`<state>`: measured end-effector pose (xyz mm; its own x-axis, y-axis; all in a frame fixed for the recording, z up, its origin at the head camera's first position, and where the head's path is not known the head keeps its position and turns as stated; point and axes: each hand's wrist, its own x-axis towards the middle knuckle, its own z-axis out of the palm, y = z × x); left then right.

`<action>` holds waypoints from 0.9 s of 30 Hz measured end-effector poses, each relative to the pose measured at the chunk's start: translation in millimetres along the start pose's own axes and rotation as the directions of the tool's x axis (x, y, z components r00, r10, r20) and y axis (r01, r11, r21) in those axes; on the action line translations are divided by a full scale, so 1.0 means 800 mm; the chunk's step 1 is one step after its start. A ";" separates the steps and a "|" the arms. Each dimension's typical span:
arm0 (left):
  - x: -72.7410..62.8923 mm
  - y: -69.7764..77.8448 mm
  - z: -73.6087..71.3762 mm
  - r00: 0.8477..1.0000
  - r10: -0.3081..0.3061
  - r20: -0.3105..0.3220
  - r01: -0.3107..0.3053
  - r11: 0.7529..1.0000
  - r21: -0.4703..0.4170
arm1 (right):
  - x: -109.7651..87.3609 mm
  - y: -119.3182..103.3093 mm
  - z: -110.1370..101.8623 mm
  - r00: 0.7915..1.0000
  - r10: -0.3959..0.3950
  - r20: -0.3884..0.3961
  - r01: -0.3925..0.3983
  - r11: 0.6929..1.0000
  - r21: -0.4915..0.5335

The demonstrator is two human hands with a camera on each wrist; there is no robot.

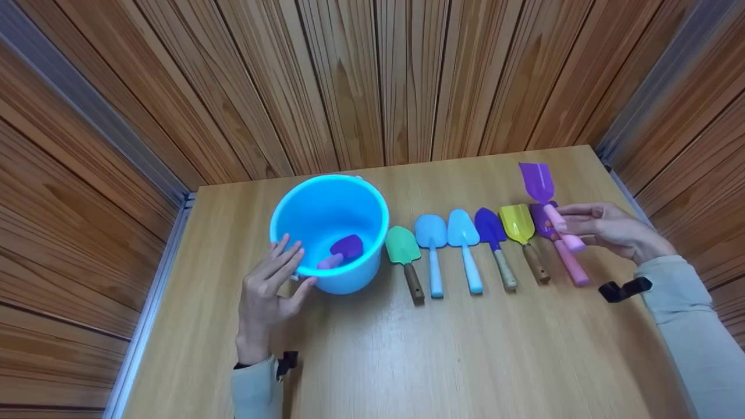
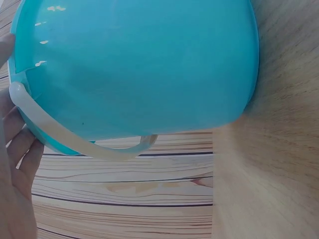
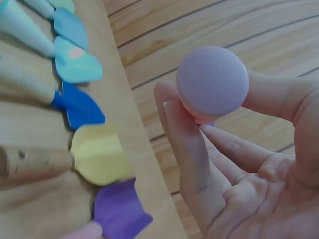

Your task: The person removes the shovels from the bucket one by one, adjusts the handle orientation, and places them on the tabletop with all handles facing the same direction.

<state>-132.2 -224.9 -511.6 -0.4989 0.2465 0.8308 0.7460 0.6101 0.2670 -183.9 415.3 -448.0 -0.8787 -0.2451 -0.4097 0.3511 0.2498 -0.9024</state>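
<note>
My right hand (image 1: 611, 230) pinches the pink handle of a purple toy shovel (image 1: 538, 183) between thumb and fingers. The shovel is raised over another purple shovel with a pink handle (image 1: 570, 262), its blade pointing away from me. In the right wrist view the held handle's round end (image 3: 213, 82) faces the camera. At the blue bucket (image 1: 329, 212), my left hand (image 1: 268, 291) rests on the near-left rim with fingers extended and thumb spread. Inside the bucket lies a small purple shovel (image 1: 347, 247). A pale bucket handle (image 2: 65, 132) hangs at the side.
To the bucket's right, shovels lie in a row: green (image 1: 403, 245), two light blue (image 1: 430, 231), dark blue (image 1: 490, 226) and yellow (image 1: 517, 223). Wood-panelled walls (image 1: 349, 87) stand behind and beside the wooden table (image 1: 407, 361).
</note>
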 end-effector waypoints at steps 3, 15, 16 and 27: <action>-0.002 -0.001 0.000 1.000 0.000 -0.005 0.000 1.000 0.003 | -0.001 0.011 -0.009 1.000 0.022 -0.012 -0.022 1.000 0.007; -0.002 0.000 0.000 0.999 -0.037 0.008 0.037 0.999 -0.011 | -0.015 0.063 -0.039 0.990 0.116 -0.080 -0.121 0.991 -0.056; -0.002 0.000 0.000 0.999 -0.037 0.008 0.037 0.999 -0.012 | -0.017 0.067 -0.041 0.989 0.123 -0.085 -0.128 0.990 -0.057; -0.002 -0.001 0.003 0.999 -0.029 -0.014 0.028 0.999 -0.030 | -0.031 0.091 -0.057 0.972 0.174 -0.155 -0.195 0.971 -0.136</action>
<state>-133.0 -224.0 -514.7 -0.5138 0.2184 0.8296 0.7446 0.5938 0.3049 -151.5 482.4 -497.5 -0.8436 -0.0495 -0.5347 0.4687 0.4179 -0.7782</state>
